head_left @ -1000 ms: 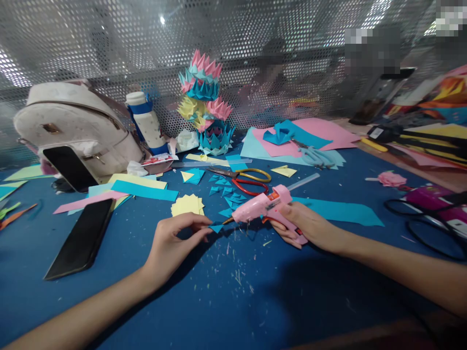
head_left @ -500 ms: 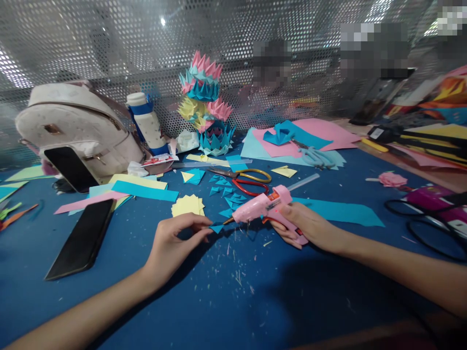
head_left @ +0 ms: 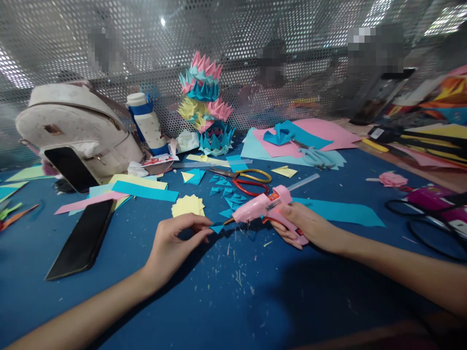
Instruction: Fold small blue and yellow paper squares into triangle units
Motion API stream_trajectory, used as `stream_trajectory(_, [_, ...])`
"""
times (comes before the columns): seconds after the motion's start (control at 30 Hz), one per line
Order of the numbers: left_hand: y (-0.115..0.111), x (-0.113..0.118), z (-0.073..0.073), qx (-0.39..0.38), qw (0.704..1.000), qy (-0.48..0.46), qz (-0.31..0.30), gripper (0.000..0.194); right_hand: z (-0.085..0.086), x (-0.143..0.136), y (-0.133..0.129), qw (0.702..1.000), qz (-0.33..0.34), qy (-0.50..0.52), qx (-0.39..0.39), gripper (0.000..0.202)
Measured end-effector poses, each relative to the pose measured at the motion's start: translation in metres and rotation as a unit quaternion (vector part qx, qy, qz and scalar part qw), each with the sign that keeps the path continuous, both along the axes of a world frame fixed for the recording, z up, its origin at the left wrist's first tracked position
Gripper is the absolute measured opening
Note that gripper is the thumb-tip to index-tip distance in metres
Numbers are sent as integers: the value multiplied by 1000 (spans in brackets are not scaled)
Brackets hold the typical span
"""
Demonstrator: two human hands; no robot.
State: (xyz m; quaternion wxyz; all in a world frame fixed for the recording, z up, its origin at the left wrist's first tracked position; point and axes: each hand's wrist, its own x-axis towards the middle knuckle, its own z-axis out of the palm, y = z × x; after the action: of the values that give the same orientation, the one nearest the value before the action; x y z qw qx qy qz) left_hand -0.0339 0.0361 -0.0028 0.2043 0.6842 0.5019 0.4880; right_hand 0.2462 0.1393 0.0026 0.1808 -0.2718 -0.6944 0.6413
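Between thumb and fingers, my left hand [head_left: 182,233] pinches a small folded blue paper triangle [head_left: 217,228]. My right hand [head_left: 304,224] is wrapped round the handle of a pink hot glue gun [head_left: 264,206], whose nozzle points left with its tip at the triangle's edge. A clear glue stick [head_left: 303,181] sticks out of the gun's back. Behind the nozzle lie several more folded blue triangles [head_left: 233,200]. A yellow scalloped paper piece [head_left: 188,206] rests just past my left hand. Scissors [head_left: 251,180] with one yellow and one red handle lie behind the gun.
A black phone [head_left: 82,240] lies left, near paper strips [head_left: 146,190]; another phone [head_left: 71,167] leans on a white backpack [head_left: 73,121]. A bottle [head_left: 146,121] and a tiered paper-flower stack [head_left: 204,104] stand behind. To the right are light-blue scissors [head_left: 316,156] and a black cable [head_left: 412,228].
Hardly anything differs. Both hands, the paper triangle and the glue gun hold the same positions, with the nozzle still at the triangle.
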Motion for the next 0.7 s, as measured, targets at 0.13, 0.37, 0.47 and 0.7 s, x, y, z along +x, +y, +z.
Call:
stream_trajectory(0.13, [0,0,0,0,1000,3,1,5,0,0,0,1000,-6,2,-7,62])
stream_trajectory(0.37, [0,0,0,9,1000,7,1,4,5,1,-2,1000,-7,-12,-21,61])
stream_trajectory(0.47, [1,0,1,13,1000,9,0,4,6,1,-4,1000,3,-10,-14,61])
stream_trajectory(0.7, [1,-1,1,23,999,28,2,4,5,3,-3,1000,5,-9,3,65])
